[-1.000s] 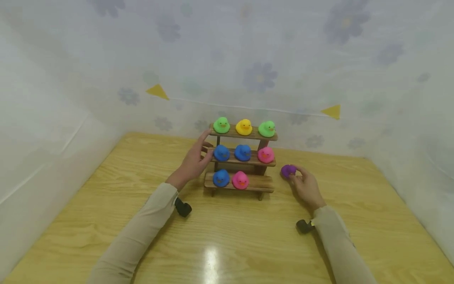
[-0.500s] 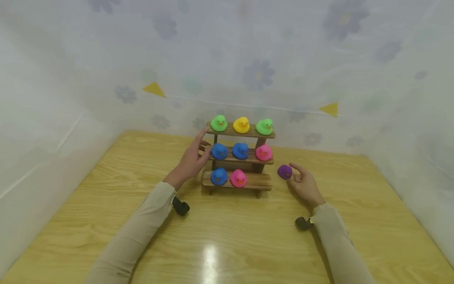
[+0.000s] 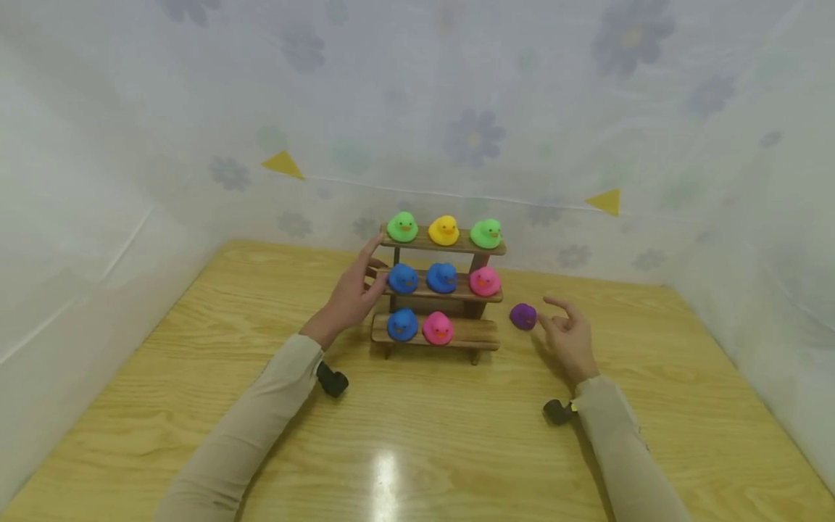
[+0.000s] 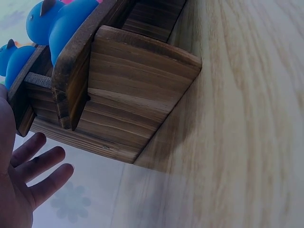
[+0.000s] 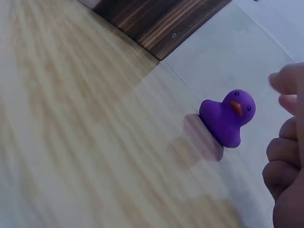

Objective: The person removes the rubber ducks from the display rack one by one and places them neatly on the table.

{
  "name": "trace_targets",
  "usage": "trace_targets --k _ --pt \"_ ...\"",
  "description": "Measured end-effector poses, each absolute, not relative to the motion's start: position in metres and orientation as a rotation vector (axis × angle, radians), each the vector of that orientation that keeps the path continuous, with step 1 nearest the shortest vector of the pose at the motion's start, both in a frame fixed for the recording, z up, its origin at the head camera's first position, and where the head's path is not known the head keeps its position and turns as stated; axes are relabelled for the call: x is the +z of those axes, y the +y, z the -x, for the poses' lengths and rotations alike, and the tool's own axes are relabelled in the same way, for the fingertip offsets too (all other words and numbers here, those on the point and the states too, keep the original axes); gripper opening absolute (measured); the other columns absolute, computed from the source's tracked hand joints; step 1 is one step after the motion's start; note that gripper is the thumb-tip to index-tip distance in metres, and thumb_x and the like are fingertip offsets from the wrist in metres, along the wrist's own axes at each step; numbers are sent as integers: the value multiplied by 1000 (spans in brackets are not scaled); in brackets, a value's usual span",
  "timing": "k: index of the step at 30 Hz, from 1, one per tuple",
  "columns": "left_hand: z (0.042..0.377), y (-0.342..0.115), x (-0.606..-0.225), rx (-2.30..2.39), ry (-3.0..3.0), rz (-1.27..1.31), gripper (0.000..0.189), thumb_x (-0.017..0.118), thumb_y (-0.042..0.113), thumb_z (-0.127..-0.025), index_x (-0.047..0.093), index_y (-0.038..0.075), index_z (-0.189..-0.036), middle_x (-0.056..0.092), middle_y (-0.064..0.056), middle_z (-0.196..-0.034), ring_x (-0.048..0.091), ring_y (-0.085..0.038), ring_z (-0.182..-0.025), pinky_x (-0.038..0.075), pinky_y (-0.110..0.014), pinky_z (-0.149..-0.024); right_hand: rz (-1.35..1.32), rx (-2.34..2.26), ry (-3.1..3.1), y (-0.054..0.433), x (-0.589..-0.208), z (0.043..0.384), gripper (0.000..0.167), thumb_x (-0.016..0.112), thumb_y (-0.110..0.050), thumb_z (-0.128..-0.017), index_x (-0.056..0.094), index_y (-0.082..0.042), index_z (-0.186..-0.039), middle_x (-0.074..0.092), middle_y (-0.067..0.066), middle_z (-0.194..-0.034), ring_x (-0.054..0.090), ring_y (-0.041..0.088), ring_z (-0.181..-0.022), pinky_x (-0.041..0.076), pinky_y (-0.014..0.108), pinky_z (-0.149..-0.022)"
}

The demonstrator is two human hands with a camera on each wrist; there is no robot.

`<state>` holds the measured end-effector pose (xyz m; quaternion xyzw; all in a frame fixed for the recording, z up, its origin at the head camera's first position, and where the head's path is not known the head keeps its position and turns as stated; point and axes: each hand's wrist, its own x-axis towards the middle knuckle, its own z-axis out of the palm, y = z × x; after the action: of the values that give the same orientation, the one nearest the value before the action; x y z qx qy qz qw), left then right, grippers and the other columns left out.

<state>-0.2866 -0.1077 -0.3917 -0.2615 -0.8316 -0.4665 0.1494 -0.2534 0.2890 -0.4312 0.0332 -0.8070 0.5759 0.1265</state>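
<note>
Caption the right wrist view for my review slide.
A purple rubber duck stands upright on the wood-grain table beside the right hand, with a brown wooden stand at the frame's top.

sleeves (image 3: 244, 431): beige, creased | wrist cameras (image 3: 333, 381): black | yellow mark (image 3: 575, 407), right camera (image 3: 557, 412)

Rack (image 3: 464, 287): I see it toward the back of the table (image 3: 457, 435), before the curtain (image 3: 391, 94).
Top tier (image 3: 424, 241): three ducks (image 3: 443, 231) side by side.
Middle tier (image 3: 422, 288): three more ducks (image 3: 441, 278).
Bottom tier (image 3: 476, 333): two ducks (image 3: 438, 329), left and centre.
Lone duck (image 3: 523, 317): on the table, right of the rack.
Left hand (image 3: 354, 291): at the rack's left end, touching it.
Right hand (image 3: 571, 341): just right of the lone duck.
</note>
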Motion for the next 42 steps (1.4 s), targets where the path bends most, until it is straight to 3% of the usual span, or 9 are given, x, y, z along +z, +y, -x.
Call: trace_targets --k 3,8,13,15,25,30,35,38,42 --pt "287 -108 -392 -1339 -2381 755 65 47 16 -101 14 23 -156 57 -20 -119 59 -30 -99 53 -42 -77 -68 1681 -2301 284 -424 251 33 61 -17 -96 55 -4 -125 40 -11 -50 31 0 -39 30 19 -39" --pt "287 -106 -390 -1350 -2375 762 64 46 16 -101 14 22 -156 56 -20 -120 58 -30 -100 53 -42 -77 -144 1648 -2318 279 -414 249 33 59 -21 -97 56 -2 -124 59 -14 -60 31 1 -38 36 15 -48" --pt "286 -106 -386 -1354 -2385 761 64 46 16 -101 14 22 -156 56 -20 -123 58 -31 -101 52 -43 -78 -194 1751 -2306 276 -410 249 20 56 -20 -99 60 -13 -117 42 -13 -48 27 -1 -38 22 23 -35" --pt "286 -106 -385 -1351 -2398 763 64 46 16 -101 12 22 -156 56 -20 -125 58 -31 -102 52 -44 -78 -204 1811 -2279 276 -410 248 18 55 -20 -99 60 -16 -115 36 -12 -46 26 -1 -38 20 26 -35" --pt "284 -107 -386 -1344 -2421 767 65 44 18 -102 9 25 -156 56 -22 -130 59 -31 -104 52 -44 -81 -337 1945 -2157 270 -397 245 26 54 -15 -100 60 2 -118 36 -11 -49 25 4 -42 19 27 -41" --pt "284 -107 -388 -1353 -2415 777 65 44 18 -102 8 25 -156 55 -22 -131 59 -31 -105 52 -44 -80 -366 1891 -2182 260 -387 238 15 55 -12 -98 67 -15 -107 43 -10 -49 30 0 -43 24 22 -41" --pt "283 -107 -389 -1354 -2402 782 65 43 20 -103 8 26 -156 55 -23 -131 59 -32 -104 52 -44 -79 -450 1833 -2222 249 -379 232 23 53 -6 -98 68 -24 -100 49 -8 -51 29 -1 -42 24 24 -38" --pt "283 -107 -390 -1341 -2379 792 64 42 22 -103 8 26 -156 56 -24 -129 59 -32 -101 52 -44 -77 -489 1759 -2274 244 -376 230 20 54 -6 -98 68 -20 -100 48 -9 -51 29 -1 -41 24 24 -37" --pt "282 -108 -390 -1342 -2378 792 63 41 22 -103 8 27 -156 57 -24 -128 59 -31 -101 52 -43 -76 -517 1639 -2336 237 -374 226 15 58 -8 -96 68 0 -105 58 -9 -63 48 3 -54 43 19 -54"
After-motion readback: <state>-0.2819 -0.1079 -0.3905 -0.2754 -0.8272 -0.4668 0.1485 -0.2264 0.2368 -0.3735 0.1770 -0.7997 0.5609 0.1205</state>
